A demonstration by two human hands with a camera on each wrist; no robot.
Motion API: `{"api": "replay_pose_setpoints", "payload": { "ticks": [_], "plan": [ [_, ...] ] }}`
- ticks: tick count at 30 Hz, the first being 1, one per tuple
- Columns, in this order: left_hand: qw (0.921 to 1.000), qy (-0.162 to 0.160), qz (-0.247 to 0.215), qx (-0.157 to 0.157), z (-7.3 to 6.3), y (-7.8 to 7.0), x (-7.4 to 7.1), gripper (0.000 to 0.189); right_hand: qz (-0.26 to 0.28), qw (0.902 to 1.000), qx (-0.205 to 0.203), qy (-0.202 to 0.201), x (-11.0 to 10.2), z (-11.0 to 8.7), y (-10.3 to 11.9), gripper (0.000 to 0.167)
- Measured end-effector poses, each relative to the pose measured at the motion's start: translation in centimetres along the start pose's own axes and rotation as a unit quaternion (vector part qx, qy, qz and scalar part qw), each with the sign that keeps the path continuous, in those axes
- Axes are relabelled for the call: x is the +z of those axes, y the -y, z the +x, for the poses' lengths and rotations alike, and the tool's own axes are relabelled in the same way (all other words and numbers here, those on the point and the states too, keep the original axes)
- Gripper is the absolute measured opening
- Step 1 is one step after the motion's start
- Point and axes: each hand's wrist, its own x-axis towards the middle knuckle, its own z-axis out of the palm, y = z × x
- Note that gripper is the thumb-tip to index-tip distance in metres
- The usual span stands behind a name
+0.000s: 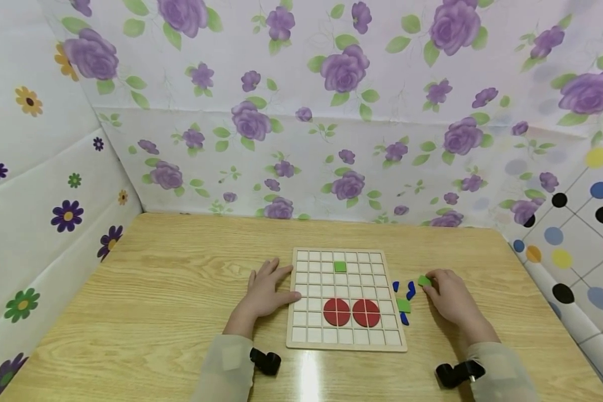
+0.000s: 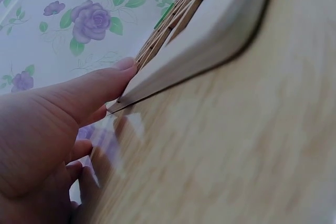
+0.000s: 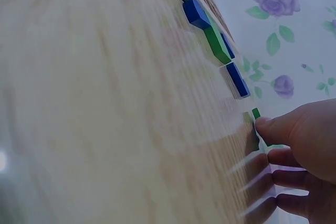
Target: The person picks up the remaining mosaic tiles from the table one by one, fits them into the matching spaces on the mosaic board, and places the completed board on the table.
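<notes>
My right hand (image 1: pixel 453 300) pinches a green tile (image 1: pixel 424 281) at its fingertips — likely light, stiff, best held by its edges — while my left hand (image 1: pixel 267 292), fingers spread, touches the grid board (image 1: pixel 347 347).

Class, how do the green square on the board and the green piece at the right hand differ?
Place: the green square lies in a cell of the board; the green piece is beyond its right edge.
Hold: the green square is untouched; the right hand pinches the green piece.
View: from the head camera, the green square shows whole; the green piece is partly covered.
Both are green.
</notes>
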Motion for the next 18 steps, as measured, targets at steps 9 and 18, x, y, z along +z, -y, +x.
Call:
{"api": "replay_pose_setpoints", "payload": {
  "ticks": [9,18],
  "plan": [
    [1.0,0.006,0.0,-0.002,0.1,0.0,0.0,0.073,-0.002,0.9999,-0.014,-0.002,-0.1,0.2,0.1,0.031],
    [0.9998,0.013,0.011,-0.008,0.0,-0.4,-0.3,0.072,0.023,0.9989,-0.037,0.013,-0.5,0.2,1.1,0.033]
  ]
}}
